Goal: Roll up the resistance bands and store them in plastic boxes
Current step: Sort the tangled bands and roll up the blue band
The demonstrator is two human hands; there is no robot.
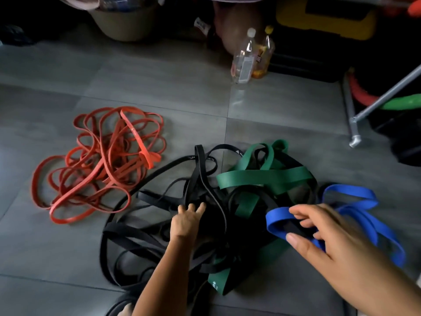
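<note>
Loose resistance bands lie tangled on the grey tiled floor. A heap of thin red bands [100,165] is at the left. Black bands [145,233] sprawl in the middle, wide green bands [262,176] lie over them, and blue bands [355,213] are at the right. My left hand [186,221] rests with straight fingers on the black tangle. My right hand [323,233] reaches over the near loop of a blue band, fingers spread and touching it, thumb below the loop. No plastic box shows.
Two clear plastic bottles [245,58] stand on the floor at the back. Behind them are a beige basket [125,21] and a yellow case [325,17]. A metal frame leg [355,124] stands at the right with red and green items behind it.
</note>
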